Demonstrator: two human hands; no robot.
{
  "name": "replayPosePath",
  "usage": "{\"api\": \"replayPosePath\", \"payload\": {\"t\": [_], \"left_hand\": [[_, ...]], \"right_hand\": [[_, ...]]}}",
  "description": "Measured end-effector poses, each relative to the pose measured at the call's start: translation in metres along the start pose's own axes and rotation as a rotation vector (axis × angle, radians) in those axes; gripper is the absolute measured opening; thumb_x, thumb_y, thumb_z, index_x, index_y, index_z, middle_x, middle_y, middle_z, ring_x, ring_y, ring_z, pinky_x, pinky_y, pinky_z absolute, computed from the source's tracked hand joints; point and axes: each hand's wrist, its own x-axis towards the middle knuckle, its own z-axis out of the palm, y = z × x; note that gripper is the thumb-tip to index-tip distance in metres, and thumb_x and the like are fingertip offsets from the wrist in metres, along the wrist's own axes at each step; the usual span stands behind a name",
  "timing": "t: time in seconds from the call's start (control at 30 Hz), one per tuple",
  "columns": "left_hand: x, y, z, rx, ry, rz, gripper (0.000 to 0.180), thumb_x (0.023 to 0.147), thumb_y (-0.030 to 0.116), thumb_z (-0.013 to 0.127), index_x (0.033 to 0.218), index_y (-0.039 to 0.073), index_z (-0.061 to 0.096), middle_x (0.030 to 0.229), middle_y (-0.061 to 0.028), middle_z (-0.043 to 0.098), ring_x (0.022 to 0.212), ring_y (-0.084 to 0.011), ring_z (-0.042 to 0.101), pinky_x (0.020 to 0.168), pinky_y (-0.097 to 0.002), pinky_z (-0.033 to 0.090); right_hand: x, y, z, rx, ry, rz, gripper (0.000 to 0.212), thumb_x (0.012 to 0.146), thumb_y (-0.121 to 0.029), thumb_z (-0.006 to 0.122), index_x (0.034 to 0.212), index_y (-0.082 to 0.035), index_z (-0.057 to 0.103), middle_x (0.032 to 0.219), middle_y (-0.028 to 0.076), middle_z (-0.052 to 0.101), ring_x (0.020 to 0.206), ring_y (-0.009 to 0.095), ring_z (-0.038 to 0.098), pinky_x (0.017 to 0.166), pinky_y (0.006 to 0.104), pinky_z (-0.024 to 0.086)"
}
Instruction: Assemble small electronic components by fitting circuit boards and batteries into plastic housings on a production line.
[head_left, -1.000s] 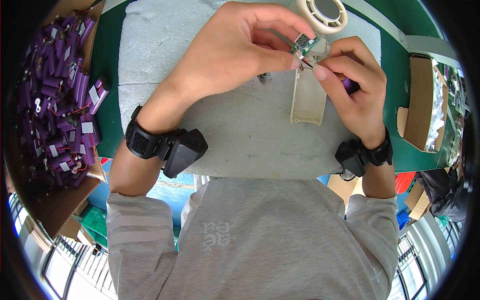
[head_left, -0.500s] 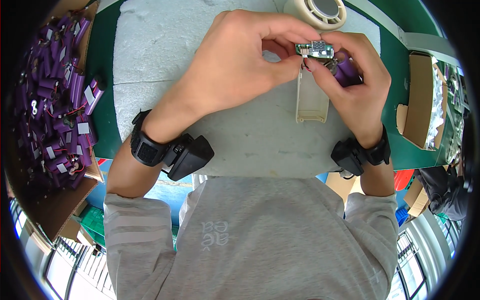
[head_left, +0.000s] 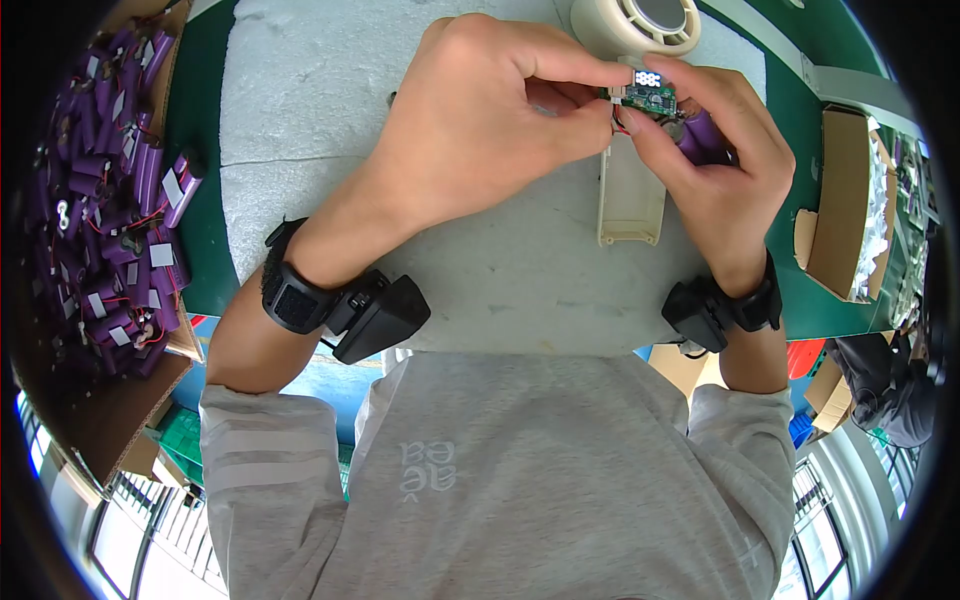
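Note:
A small green circuit board (head_left: 655, 100) is held between my two hands, its little display lit white. My left hand (head_left: 485, 125) is closed, thumb and forefinger pinching at the board's left end, where a white plug with thin red and black wires enters. My right hand (head_left: 745, 165) is closed too, with forefinger and thumb at the board and a purple battery cell (head_left: 704, 138) cradled in the palm. Below the hands lies a beige handle shell (head_left: 630, 210), its open side up. It joins a round beige fan head (head_left: 625, 30), partly hidden behind my fingers.
A grey-white foam pad (head_left: 290, 110) covers the green table (head_left: 205, 250). On the left a cardboard box (head_left: 120, 420) holds many purple battery cells (head_left: 110, 240) with wires. To the right stands a cardboard box (head_left: 842, 200) with white pieces in it.
The board's display has gone from dark to lit, and the board has tilted, showing more of its green face. Both hands have shifted only slightly, keeping their hold.

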Motion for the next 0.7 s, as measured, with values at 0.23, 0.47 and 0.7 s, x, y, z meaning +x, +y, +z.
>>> {"api": "replayPosePath", "payload": {"t": [0.23,0.47,0.7], "left_hand": [[0.000,-0.001,0.001,0.157,0.012,0.044,0.028,0.083,-0.009,0.064,0.109,-0.001,0.068,0.090,-0.0069,0.066,0.079,-0.0107,0.064,0.069,-0.0226,0.053],[0.002,0.018,0.000,0.174,-0.069,-0.006,0.039,0.079,-0.005,0.070,0.116,-0.001,0.058,0.095,-0.0088,0.063,0.083,-0.0107,0.062,0.071,-0.0244,0.051],[0.001,0.026,0.013,0.201,0.054,-0.030,0.041,0.076,-0.002,0.072,0.113,0.000,0.055,0.098,-0.0122,0.058,0.078,-0.0181,0.064,0.069,-0.0266,0.052]], "right_hand": [[-0.001,-0.001,0.005,0.084,0.050,0.025,0.037,0.068,0.000,0.081,0.103,-0.003,0.071,0.090,0.003,0.066,0.072,0.007,0.056,0.060,0.0183,0.043],[-0.002,0.000,0.002,0.122,0.024,0.115,0.031,0.073,0.000,0.079,0.103,-0.003,0.071,0.088,0.000,0.065,0.069,0.004,0.052,0.058,0.0172,0.040],[-0.002,-0.011,0.000,0.104,-0.012,0.277,0.023,0.081,-0.001,0.074,0.103,-0.001,0.069,0.085,-0.003,0.061,0.067,0.001,0.046,0.056,0.0158,0.036]]}}
